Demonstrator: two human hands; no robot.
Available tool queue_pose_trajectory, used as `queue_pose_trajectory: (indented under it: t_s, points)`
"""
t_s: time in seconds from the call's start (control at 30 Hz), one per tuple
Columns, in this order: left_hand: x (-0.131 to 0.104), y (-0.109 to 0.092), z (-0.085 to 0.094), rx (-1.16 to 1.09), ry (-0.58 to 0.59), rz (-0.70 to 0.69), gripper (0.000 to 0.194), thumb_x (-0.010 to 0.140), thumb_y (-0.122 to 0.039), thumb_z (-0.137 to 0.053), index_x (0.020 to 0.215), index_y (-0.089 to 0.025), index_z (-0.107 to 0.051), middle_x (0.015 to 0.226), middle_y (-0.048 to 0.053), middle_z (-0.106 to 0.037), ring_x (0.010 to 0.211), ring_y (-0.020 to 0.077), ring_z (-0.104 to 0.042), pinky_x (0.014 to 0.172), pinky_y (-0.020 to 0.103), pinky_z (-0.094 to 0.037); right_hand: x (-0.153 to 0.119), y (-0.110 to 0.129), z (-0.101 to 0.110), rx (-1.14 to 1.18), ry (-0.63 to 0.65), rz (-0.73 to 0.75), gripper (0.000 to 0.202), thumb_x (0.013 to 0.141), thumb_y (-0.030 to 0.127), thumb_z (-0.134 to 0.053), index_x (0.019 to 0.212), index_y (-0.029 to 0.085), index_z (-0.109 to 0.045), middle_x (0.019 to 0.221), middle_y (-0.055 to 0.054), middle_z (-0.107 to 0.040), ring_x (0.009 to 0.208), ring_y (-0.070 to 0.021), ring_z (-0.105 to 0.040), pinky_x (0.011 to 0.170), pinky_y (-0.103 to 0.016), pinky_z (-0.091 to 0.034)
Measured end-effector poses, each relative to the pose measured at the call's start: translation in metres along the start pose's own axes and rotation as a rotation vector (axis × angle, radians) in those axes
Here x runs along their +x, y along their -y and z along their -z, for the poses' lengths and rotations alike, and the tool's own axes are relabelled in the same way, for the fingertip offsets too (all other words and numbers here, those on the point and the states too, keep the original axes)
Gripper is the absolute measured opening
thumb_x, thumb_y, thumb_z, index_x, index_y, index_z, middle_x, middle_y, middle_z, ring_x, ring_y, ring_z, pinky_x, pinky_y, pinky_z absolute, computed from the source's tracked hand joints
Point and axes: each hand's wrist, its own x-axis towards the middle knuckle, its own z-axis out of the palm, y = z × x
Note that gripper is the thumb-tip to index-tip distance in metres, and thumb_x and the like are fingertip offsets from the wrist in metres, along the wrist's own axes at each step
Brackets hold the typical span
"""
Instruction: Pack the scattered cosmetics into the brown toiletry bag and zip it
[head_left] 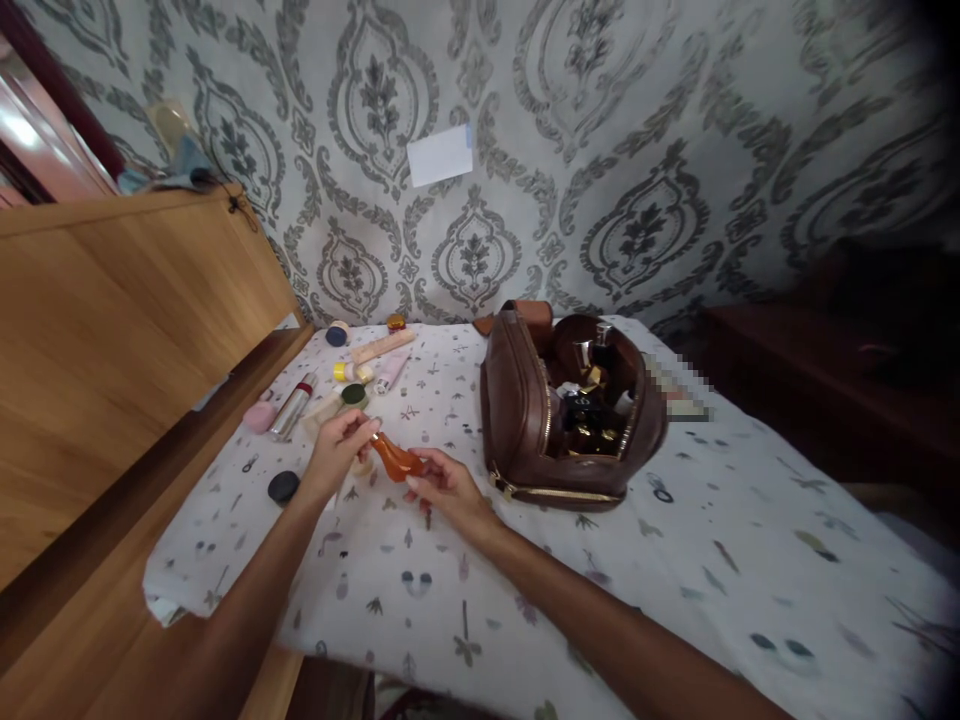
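An orange, curved bottle (395, 460) is held between both hands above the patterned cloth. My left hand (341, 448) pinches its narrow upper end, and my right hand (450, 487) grips the wider end with fingertips and thumb. Right of the hands stands an open brown leather bag (514, 400) filled with dark and gold items (592, 415). Close to my left hand lie a green-lidded jar (354, 395) and a black round item (283, 487).
Farther left are a silver cylinder (292, 410), a pink item (259, 416), a pink tube (391, 372) and a yellow-capped item (343, 372). Behind them lie a long peach tube (382, 346) and a navy-lidded jar (337, 334). A wooden panel (135, 330) borders the left side.
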Motion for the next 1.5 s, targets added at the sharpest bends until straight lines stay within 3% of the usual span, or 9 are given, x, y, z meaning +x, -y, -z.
queue_pose_trajectory:
  t_s: [0.2,0.33,0.5,0.63,0.8,1.0,1.2,1.33,1.5]
  points:
    - [-0.005,0.004,-0.010,-0.195,0.017,0.014,0.055,0.085,-0.065,-0.055,0.077,-0.012,-0.067,0.059,0.000,-0.054,0.052,0.0114,-0.051,0.049,0.023,-0.045,0.002,0.000,0.002,0.047,-0.064,-0.047,0.055,0.059,0.041,-0.086,0.103,0.020,-0.061,0.073,0.003,-0.063,0.055,-0.0118,-0.058,0.048,-0.023,-0.044]
    - [-0.013,0.005,-0.007,-0.132,0.169,-0.039,0.041,0.082,-0.049,-0.069,0.102,-0.014,-0.071,0.079,0.003,-0.060,0.067,0.0135,-0.056,0.059,0.023,-0.048,0.000,0.007,0.001,0.113,-0.111,-0.092,0.057,0.054,0.041,-0.088,0.100,0.018,-0.064,0.075,0.003,-0.066,0.053,-0.0093,-0.057,0.052,-0.023,-0.044]
    - [-0.019,0.002,-0.011,0.003,0.275,-0.015,0.049,0.077,-0.042,-0.074,0.119,-0.018,-0.065,0.107,0.007,-0.063,0.092,0.0203,-0.062,0.076,0.028,-0.053,-0.004,0.017,0.000,0.213,-0.099,-0.119,0.059,0.051,0.046,-0.089,0.098,0.016,-0.067,0.075,0.002,-0.069,0.051,-0.0069,-0.055,0.051,-0.021,-0.039]
    - [-0.020,0.001,-0.019,0.007,0.337,-0.027,0.037,0.078,-0.041,-0.073,0.105,-0.017,-0.066,0.102,0.008,-0.068,0.092,0.0229,-0.065,0.080,0.032,-0.055,-0.005,0.021,0.001,0.261,-0.096,-0.090,0.064,0.049,0.050,-0.090,0.098,0.017,-0.068,0.072,0.002,-0.068,0.049,-0.0064,-0.053,0.049,-0.021,-0.037]
    - [-0.020,0.000,-0.025,0.096,0.221,-0.106,0.022,0.081,-0.038,-0.069,0.090,-0.018,-0.064,0.086,0.004,-0.069,0.081,0.0197,-0.066,0.076,0.030,-0.055,-0.007,0.020,-0.001,0.240,-0.112,-0.059,0.070,0.052,0.061,-0.086,0.104,0.020,-0.062,0.072,0.004,-0.064,0.049,-0.0080,-0.055,0.046,-0.020,-0.037]
    - [-0.021,-0.003,-0.031,0.308,0.204,-0.288,0.018,0.089,-0.036,-0.061,0.094,-0.019,-0.065,0.090,0.004,-0.069,0.084,0.0193,-0.066,0.075,0.029,-0.053,-0.012,0.023,0.001,0.014,-0.112,-0.013,0.072,0.070,0.068,-0.071,0.122,0.022,-0.055,0.088,-0.001,-0.064,0.057,-0.0112,-0.059,0.049,-0.022,-0.041]
    - [-0.023,-0.017,-0.036,0.516,0.164,-0.561,0.013,0.092,-0.031,-0.056,0.098,-0.022,-0.064,0.094,0.003,-0.068,0.087,0.0195,-0.065,0.076,0.028,-0.051,-0.046,0.073,0.003,-0.793,-0.214,0.237,0.055,0.089,0.052,-0.062,0.133,0.022,-0.054,0.115,-0.010,-0.061,0.076,-0.0165,-0.059,0.077,-0.035,-0.049]
    - [-0.031,-0.033,-0.051,0.568,0.195,-0.713,0.011,0.093,-0.028,-0.053,0.090,-0.023,-0.062,0.085,0.002,-0.068,0.079,0.0191,-0.065,0.070,0.028,-0.050,-0.067,0.101,0.003,-0.925,-0.182,0.375,0.035,0.093,0.041,-0.059,0.122,0.021,-0.060,0.103,-0.007,-0.062,0.080,-0.0180,-0.059,0.075,-0.032,-0.048]
    - [-0.040,-0.046,-0.075,0.563,0.209,-0.760,0.015,0.093,-0.025,-0.052,0.080,-0.023,-0.057,0.073,0.000,-0.064,0.067,0.0172,-0.062,0.061,0.027,-0.047,-0.082,0.115,0.011,-0.994,-0.230,0.449,0.015,0.091,0.035,-0.064,0.096,0.020,-0.064,0.084,-0.001,-0.059,0.068,-0.0133,-0.055,0.063,-0.025,-0.043]
